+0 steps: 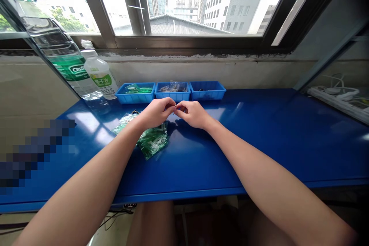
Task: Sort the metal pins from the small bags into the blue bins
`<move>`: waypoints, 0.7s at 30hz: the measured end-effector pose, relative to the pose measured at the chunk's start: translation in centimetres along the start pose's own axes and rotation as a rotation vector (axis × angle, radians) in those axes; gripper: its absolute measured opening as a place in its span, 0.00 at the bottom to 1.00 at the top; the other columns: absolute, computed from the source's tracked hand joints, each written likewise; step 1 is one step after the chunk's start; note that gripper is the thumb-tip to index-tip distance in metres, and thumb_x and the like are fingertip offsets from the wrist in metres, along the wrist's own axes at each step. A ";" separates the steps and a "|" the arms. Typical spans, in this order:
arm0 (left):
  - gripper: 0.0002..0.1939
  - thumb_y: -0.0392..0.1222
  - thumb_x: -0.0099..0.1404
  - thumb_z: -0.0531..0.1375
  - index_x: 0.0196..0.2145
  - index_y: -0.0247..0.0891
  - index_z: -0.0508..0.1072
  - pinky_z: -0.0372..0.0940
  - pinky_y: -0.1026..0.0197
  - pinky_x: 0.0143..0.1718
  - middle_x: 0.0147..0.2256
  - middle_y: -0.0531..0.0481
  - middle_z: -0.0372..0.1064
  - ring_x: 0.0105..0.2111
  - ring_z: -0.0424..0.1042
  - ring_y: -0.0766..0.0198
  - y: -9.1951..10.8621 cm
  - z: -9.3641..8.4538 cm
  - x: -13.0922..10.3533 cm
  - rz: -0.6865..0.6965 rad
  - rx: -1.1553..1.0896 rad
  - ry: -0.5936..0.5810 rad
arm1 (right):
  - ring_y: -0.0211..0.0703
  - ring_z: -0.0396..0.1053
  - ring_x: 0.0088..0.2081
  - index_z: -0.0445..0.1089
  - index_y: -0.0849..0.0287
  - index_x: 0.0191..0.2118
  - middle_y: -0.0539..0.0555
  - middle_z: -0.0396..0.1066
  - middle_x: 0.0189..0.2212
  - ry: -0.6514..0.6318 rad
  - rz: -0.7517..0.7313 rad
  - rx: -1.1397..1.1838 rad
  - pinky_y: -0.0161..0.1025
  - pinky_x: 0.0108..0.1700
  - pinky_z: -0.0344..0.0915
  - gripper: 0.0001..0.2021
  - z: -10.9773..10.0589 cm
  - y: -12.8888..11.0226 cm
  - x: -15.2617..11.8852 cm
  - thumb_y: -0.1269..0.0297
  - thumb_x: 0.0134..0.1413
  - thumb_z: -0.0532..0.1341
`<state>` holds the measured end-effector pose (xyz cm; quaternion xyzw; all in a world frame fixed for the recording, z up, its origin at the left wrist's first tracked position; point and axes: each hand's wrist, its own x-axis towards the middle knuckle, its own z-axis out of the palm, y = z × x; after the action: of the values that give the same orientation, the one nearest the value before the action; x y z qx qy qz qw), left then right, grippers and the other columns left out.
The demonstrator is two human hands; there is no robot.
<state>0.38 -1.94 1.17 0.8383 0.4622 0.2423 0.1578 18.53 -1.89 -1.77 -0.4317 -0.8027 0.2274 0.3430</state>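
My left hand and my right hand meet fingertip to fingertip above the blue table. Both are closed in a pinch around something tiny and dark, too small to name. Beneath and beside my left hand lie green items in clear plastic bags, partly covered by that hand and forearm. Just beyond my hands stand three blue bins in a row. The left bin holds green bagged pieces, the middle bin holds clear plastic bags, and the right bin has small dark pieces at its bottom.
A large water bottle and a smaller bottle with a green label stand at the back left. A white power strip with cables lies at the far right. The window and its wall run behind the table.
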 end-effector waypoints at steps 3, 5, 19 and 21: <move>0.14 0.49 0.63 0.53 0.35 0.37 0.72 0.58 0.64 0.26 0.27 0.50 0.71 0.26 0.65 0.65 0.3 0.1 0.0 -0.029 -0.069 0.001 | 0.35 0.64 0.26 0.73 0.61 0.34 0.51 0.72 0.26 0.003 0.005 0.074 0.32 0.29 0.56 0.12 0.2 -0.4 0.0 0.58 0.56 0.58; 0.15 0.49 0.62 0.53 0.34 0.36 0.72 0.58 0.64 0.25 0.27 0.50 0.71 0.26 0.65 0.65 0.2 0.1 0.0 -0.049 -0.123 0.036 | 0.35 0.63 0.26 0.73 0.61 0.31 0.50 0.72 0.25 0.032 0.028 0.086 0.32 0.29 0.56 0.12 0.2 -0.7 0.0 0.58 0.55 0.58; 0.14 0.49 0.62 0.56 0.35 0.35 0.73 0.63 0.63 0.32 0.42 0.45 0.72 0.38 0.70 0.61 0.1 0.0 0.2 0.013 -0.292 0.217 | 0.33 0.61 0.21 0.69 0.60 0.24 0.49 0.69 0.20 0.008 0.037 0.160 0.31 0.26 0.56 0.14 0.0 -0.5 0.0 0.58 0.56 0.57; 0.15 0.49 0.62 0.56 0.37 0.35 0.73 0.64 0.62 0.34 0.40 0.47 0.73 0.36 0.70 0.62 0.0 -0.1 0.3 -0.050 -0.233 0.214 | 0.33 0.63 0.22 0.70 0.60 0.25 0.49 0.70 0.21 0.026 0.055 0.174 0.32 0.27 0.57 0.14 -0.1 -0.4 0.1 0.57 0.55 0.57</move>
<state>0.48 -1.68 1.33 0.7718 0.4661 0.3783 0.2097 18.35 -2.01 -1.45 -0.4249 -0.7634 0.2999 0.3831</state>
